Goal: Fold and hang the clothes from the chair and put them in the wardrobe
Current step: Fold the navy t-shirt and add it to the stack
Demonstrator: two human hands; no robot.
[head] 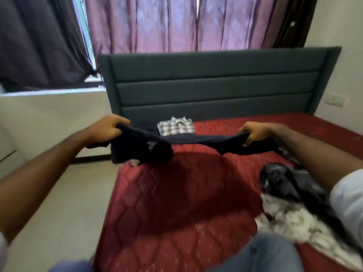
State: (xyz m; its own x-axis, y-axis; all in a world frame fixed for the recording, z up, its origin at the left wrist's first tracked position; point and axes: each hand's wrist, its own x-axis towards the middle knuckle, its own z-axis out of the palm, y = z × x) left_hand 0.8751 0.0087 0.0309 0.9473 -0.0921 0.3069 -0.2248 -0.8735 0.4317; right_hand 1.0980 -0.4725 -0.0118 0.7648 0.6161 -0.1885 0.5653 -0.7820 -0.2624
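Clothes are partly done: from my head view, one plaid shirt (176, 126) lies folded by the headboard, my left hand (106, 128) and right hand (255, 132) each clench an end of a dark garment (157, 142) above the mattress (176, 193), with a heap (290, 193) unfolded beside me.

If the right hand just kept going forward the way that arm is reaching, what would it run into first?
Probably nothing soon. The right hand, gripping the dark garment, reaches above the red mattress toward the grey headboard. The headboard looks like the first thing in line, though depth is hard to judge from this one view.
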